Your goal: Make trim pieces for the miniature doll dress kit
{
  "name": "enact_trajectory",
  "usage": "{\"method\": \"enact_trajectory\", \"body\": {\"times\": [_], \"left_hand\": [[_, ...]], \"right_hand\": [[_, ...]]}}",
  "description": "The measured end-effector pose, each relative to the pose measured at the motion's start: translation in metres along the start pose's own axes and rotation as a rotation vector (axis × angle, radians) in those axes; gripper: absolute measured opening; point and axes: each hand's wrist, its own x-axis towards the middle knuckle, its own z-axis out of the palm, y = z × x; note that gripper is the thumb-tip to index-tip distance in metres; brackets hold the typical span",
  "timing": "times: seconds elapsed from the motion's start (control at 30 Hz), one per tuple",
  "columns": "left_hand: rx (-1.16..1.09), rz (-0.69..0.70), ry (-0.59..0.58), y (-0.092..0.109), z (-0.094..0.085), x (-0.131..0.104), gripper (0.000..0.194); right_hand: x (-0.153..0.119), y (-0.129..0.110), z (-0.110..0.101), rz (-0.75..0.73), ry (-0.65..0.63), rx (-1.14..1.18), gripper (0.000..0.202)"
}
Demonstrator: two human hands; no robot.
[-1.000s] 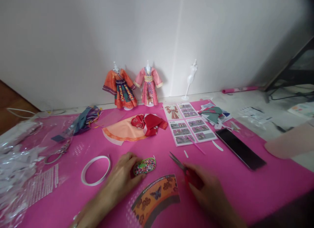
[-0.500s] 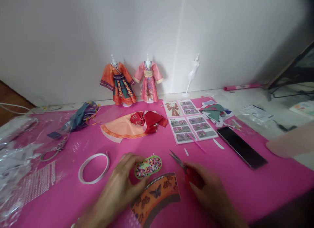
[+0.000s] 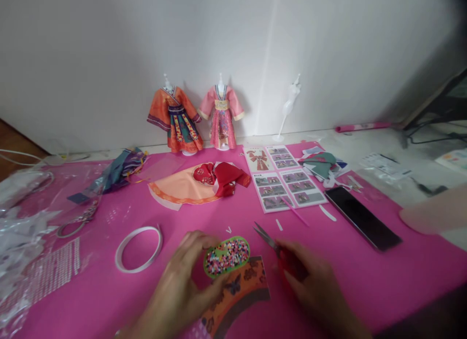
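My left hand (image 3: 191, 280) grips a small green oval piece (image 3: 228, 256) filled with multicoloured beads, fingers on its left end and thumb along its lower edge. Just beneath it lies a curved orange fabric strip (image 3: 251, 280) with butterflies and a dark band; the oval hides part of its upper edge. In my right hand (image 3: 310, 280) are red-handled scissors (image 3: 268, 239), their blades pointing up and left toward the oval. Small white scraps (image 3: 279, 224) rest above the scissors' tips.
A tape roll (image 3: 120, 254) lies left. Behind are a peach and red garment (image 3: 182, 183), an instruction sheet (image 3: 270, 188), two dressed mannequins (image 3: 175, 120) and a bare mannequin (image 3: 290, 103). A phone (image 3: 361, 217) lies right; clear plastic packaging (image 3: 22, 261) covers the left side.
My left hand has brought the beaded oval a little right and nearer to me, over the fabric strip's upper edge. The scissors stay in my right hand, nearly in place.
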Motion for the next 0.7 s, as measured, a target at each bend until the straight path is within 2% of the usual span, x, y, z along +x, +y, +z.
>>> {"method": "enact_trajectory", "body": {"times": [0.43, 0.7], "left_hand": [[0.048, 0.044, 0.021, 0.004, -0.004, -0.001, 0.03], [0.068, -0.05, 0.022, -0.006, 0.0, 0.002, 0.026]], "right_hand": [[0.001, 0.001, -0.003, 0.0, 0.002, -0.019, 0.034], [0.0, 0.0, -0.001, 0.013, -0.017, 0.005, 0.034]]}}
